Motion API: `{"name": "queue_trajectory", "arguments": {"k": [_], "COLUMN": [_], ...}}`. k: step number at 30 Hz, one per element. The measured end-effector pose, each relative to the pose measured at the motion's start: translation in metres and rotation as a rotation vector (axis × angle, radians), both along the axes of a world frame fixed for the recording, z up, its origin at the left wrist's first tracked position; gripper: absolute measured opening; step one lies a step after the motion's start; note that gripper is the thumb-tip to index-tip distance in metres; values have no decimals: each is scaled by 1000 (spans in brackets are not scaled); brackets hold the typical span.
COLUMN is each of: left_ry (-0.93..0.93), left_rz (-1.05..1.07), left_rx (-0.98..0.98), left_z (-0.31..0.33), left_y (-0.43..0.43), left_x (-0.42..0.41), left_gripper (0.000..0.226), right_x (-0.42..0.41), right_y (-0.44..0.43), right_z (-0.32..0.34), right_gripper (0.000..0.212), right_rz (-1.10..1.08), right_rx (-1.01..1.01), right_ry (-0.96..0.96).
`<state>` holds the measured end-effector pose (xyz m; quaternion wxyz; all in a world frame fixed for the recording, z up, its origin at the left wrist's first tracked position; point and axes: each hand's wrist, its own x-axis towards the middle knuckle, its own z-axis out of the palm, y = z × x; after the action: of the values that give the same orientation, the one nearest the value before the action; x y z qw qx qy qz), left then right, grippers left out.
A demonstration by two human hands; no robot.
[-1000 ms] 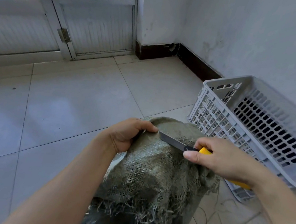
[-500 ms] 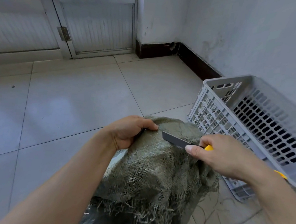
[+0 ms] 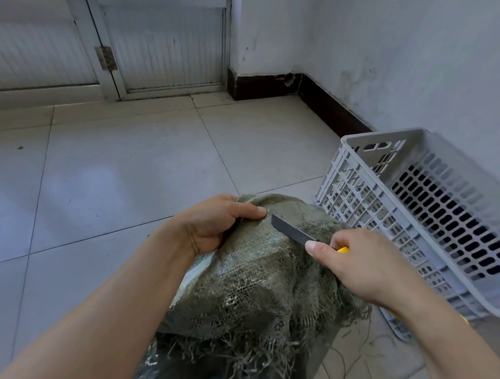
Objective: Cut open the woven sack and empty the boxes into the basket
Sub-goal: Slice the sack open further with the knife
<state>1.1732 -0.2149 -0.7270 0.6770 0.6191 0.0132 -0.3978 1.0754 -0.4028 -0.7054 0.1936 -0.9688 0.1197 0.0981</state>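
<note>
The sack [image 3: 265,270] is standing on the floor [image 3: 120,192] at six o'clock, its frayed top bulging. The left grip [image 3: 215,222] is pinching a fold of weave at the sack's eleven o'clock edge. The right grip [image 3: 366,267] is clenching a yellow-handled knife [image 3: 292,231], the blade lying over the sack, tip aiming toward ten o'clock, near the left thumb. The basket [image 3: 382,135] is sitting just beside the sack at two o'clock, along the wall.

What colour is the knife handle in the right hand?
Yellow; a bit of the knife handle shows behind the right hand, head view.
</note>
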Motion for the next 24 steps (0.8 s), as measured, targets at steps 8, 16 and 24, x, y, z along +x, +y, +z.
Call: {"name": "queue_trajectory", "arguments": {"k": [8, 16, 24], "left_ry": [33, 13, -51], "left_rz": [57, 128, 98], "left_rx": [-63, -20, 90], "left_z": [-1, -5, -15], "left_y": [-3, -11, -11], "left_x": [-2, -2, -3], "left_gripper": [19, 19, 16], "right_x": [-2, 0, 3], "right_y": [8, 20, 15], "right_z": [-9, -25, -30], "right_gripper": [43, 48, 41], "right_rz": [-188, -271, -387], "right_rx": [501, 378, 622], "right_ry": [-58, -253, -150]}}
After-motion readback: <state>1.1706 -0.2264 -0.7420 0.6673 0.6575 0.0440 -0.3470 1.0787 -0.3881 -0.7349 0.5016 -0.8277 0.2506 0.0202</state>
